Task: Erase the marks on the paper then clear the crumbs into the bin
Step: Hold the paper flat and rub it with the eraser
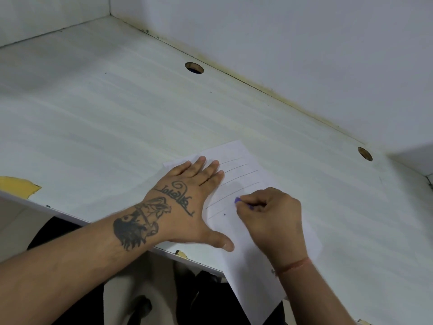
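Observation:
A white sheet of paper [243, 174] lies on the white desk [105, 118], its near end hanging over the front edge. Several pencil lines cross its upper half. My left hand [187, 202] rests flat on the paper's left side, fingers spread, pinning it down. My right hand [274, 219] is closed around a purple eraser [237, 200], whose tip touches the paper on one of the lower lines. A small dark speck [225, 214] sits on the paper below the eraser. No bin is in view.
Two round cable holes pierce the desk, one at the back [194, 68] and one at the right [365, 154]. White walls close off the back and right. The front edge has chipped yellow patches [18, 186]. Dark clothing and floor show below the desk.

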